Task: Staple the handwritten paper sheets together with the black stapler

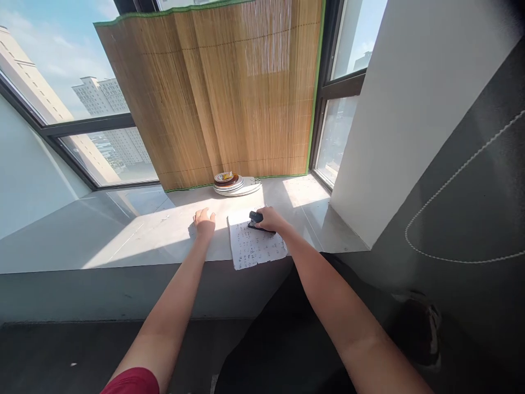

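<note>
My right hand point(270, 219) is closed around a black stapler point(256, 217), whose long dark base lies over a sheet of paper point(256, 249). Rows of dark handwritten marks cover the paper, and its lower edge hangs past the front of the sill. To the left of the sheet, my left hand point(204, 223) rests on the pale sill, apart from the paper, with its fingers stretched out and nothing visible in it. Part of the stapler is hidden by my right fingers.
A stack of plates point(229, 189) stands at the back of the windowsill point(135, 235). Behind it hangs a bamboo blind point(229, 104) with green edging. A white wall point(385, 120) borders the right side, where a beaded cord point(435, 202) loops down.
</note>
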A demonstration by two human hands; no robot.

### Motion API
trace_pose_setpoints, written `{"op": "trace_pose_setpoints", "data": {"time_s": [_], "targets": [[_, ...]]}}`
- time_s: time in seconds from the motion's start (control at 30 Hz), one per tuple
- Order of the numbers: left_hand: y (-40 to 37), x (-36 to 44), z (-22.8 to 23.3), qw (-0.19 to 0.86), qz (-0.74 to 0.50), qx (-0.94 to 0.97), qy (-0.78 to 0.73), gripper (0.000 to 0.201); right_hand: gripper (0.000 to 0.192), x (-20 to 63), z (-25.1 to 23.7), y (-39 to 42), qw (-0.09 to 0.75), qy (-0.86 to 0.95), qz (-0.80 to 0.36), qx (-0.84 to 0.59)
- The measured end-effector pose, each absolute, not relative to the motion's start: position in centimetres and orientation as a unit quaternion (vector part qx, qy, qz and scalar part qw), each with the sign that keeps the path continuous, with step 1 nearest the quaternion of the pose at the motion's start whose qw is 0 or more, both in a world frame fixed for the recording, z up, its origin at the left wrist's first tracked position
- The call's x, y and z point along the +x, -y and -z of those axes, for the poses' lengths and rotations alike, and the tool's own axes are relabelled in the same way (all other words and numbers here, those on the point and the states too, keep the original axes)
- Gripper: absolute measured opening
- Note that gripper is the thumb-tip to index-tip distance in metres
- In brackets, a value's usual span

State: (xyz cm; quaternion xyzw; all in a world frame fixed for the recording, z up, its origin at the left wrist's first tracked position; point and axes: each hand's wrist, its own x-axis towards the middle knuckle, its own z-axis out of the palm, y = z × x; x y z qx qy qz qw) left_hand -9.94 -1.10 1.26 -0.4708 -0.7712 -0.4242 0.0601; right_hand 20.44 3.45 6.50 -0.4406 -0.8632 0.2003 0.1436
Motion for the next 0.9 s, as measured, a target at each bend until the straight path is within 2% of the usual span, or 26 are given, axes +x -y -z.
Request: {"op": "trace_pose_setpoints", "data": {"time_s": [0.1, 0.23, 0.3, 0.43, 0.53, 0.63, 0.73, 0.9], "targets": [[0.4, -10.3, -0.8, 0.030, 0.394, -0.485, 0.780, 0.007, 0.032, 21.1, -6.4, -3.9, 0.151, 0.836, -0.228, -0.476], [0.3, -9.7, -0.7, 0.020, 0.383, -0.508, 0.771, 0.015, 0.036, 21.9, -6.5, -4.6, 0.154, 0.843, -0.237, -0.458], [0.6, -9.1, -1.2, 0.026, 0.391, -0.521, 0.758, 0.017, 0.038, 22.1, -6.8, -4.6, 0.202, 0.848, -0.225, -0.435], [1.6, -5.7, -3.3, 0.016, 0.448, -0.590, 0.671, 0.028, 0.036, 21.5, -7.8, -4.0, 0.349, 0.848, -0.213, -0.336], [2.2, -1.8, -5.2, -0.040, 0.486, -0.656, 0.576, 0.028, 0.027, 20.9, -8.6, -3.2, 0.382, 0.851, -0.259, -0.250], [2.4, 1.1, -6.4, -0.069, 0.487, -0.682, 0.541, 0.031, 0.028, 21.0, -9.1, -2.9, 0.419, 0.818, -0.293, -0.266], [2.2, 2.4, -6.6, -0.082, 0.493, -0.685, 0.530, 0.034, 0.035, 21.4, -9.1, -3.1, 0.433, 0.797, -0.321, -0.274], [1.6, 2.4, -6.2, -0.084, 0.504, -0.680, 0.525, 0.031, 0.033, 21.5, -8.6, -3.9, 0.421, 0.796, -0.352, -0.254]]}}
